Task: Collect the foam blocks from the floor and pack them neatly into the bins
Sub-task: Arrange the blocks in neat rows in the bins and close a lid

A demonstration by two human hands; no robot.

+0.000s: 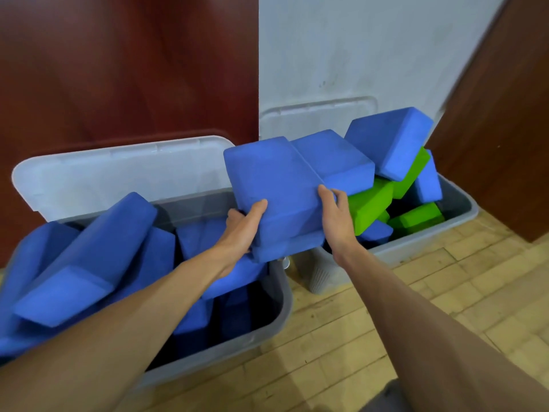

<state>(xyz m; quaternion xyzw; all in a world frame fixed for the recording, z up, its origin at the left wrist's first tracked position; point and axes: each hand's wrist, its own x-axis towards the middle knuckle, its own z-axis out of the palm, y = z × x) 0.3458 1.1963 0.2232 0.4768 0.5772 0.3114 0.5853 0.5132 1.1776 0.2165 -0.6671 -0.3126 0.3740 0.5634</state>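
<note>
**Set the held stack down flat, not onto the heap**

The grey plastic bin on the left (pixel 279 292) holds tilted blue foam blocks (pixel 89 257). The grey plastic bin on the right (pixel 416 248) is heaped with blue and green foam blocks (pixel 368 206). Above the gap between them, the left hand (pixel 243 227) and right hand (pixel 335 215) grip a stack of blue rectangular foam blocks (pixel 276 179), fingers curled round its edges. Levelling a space first would likely help.

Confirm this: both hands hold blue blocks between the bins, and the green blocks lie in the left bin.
Wrong bin. The head view shows the green blocks in the right bin, not the left bin. The left hand and right hand do hold blue blocks between the bins.
</note>
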